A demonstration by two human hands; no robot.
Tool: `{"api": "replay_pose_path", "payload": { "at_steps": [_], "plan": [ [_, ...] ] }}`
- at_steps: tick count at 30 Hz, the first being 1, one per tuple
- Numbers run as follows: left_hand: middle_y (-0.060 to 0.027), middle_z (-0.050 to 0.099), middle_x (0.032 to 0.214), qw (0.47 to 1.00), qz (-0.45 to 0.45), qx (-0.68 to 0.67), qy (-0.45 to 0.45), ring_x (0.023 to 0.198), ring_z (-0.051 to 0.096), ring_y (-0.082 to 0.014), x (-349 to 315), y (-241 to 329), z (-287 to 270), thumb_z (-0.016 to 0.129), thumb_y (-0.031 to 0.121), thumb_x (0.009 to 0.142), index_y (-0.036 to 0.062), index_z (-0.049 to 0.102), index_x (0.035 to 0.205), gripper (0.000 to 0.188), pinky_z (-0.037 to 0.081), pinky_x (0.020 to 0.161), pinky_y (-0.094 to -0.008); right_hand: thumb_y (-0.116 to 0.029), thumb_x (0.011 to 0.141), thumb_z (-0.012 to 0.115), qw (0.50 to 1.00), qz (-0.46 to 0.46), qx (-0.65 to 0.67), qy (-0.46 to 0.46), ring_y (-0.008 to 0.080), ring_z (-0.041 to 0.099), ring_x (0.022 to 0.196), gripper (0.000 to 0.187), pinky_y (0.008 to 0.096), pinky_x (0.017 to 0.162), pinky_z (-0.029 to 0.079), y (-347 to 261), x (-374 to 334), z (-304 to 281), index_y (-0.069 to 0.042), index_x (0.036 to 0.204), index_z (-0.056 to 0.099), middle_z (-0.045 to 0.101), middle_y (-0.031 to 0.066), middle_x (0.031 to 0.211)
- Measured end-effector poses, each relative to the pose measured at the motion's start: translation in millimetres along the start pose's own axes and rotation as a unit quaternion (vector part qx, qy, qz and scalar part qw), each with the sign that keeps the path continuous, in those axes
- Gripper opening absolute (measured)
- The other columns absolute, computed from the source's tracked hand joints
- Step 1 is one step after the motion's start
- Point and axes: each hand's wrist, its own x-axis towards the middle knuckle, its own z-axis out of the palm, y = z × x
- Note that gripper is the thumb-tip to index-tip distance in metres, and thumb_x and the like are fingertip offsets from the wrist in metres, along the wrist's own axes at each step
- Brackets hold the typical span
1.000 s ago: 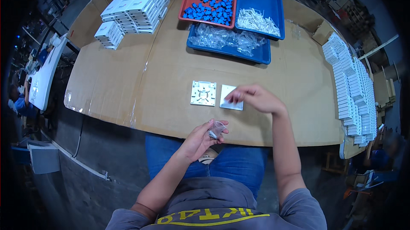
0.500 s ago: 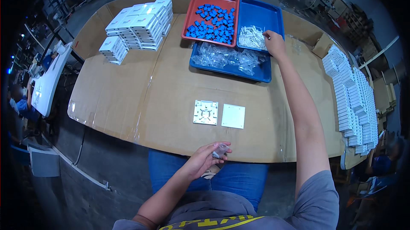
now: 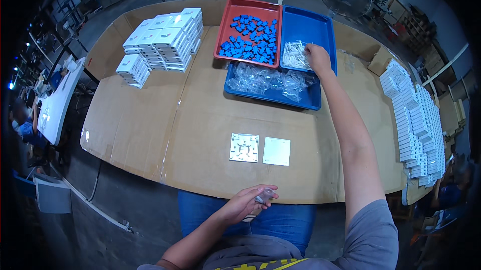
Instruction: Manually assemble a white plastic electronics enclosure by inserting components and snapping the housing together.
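My left hand [image 3: 239,206] is near the table's front edge, its fingers closed around a small clear plastic bag [image 3: 265,196] with something whitish in it. My right arm reaches far across the table. At its end my right hand [image 3: 319,59] has its fingers pinched together at a pile of small white slim parts [image 3: 294,55] in the upper blue tray [image 3: 307,21]; whatever is between the fingertips is hidden. Between me and the trays lie a square white frame with cut-outs [image 3: 244,147] and, beside it, a flat square white plate [image 3: 276,151].
A red tray [image 3: 235,10] holds blue plastic pieces [image 3: 248,44]. In front, a lower blue tray [image 3: 310,100] holds crumpled clear plastic bags [image 3: 260,79]. White boxed stacks [image 3: 163,39] stand at the far left, and more white stacked units [image 3: 413,119] line the right side.
The whole scene sits lower in the picture as the view has shifted. My right hand stays at the white parts, its fingers now dipped lower among them. The left keeps hold of the bag.
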Motion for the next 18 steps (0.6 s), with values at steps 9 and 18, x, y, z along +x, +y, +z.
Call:
{"api": "replay_pose_path", "payload": {
  "at_steps": [9,18],
  "plan": [
    [-0.013,0.065,0.131,0.998,0.018,-0.055,-0.023,0.107,0.062,-0.0172,-1,2,1,0.04,0.032,0.114,-0.0011,0.05,0.151,0.05,0.052,0.094,-0.0321,-0.015,0.099,0.071,0.806,0.193,0.554,0.078,0.0218,0.073,0.106,0.024,0.0351,0.083,0.059,-5,-2,-49,-0.005,0.12,0.073,0.075,0.0094,0.118],
    [-0.0145,0.066,0.129,0.994,0.074,-0.086,0.001,0.101,0.065,-0.0195,-8,3,0,0.046,0.03,0.112,-0.0035,0.051,0.148,0.049,0.052,0.094,-0.0348,-0.012,0.101,0.068,0.62,0.137,0.773,0.003,0.0239,0.073,0.104,0.028,0.0349,0.086,0.063,-82,-107,-137,-0.001,0.127,0.066,0.073,0.0136,0.115]
  ]
}}
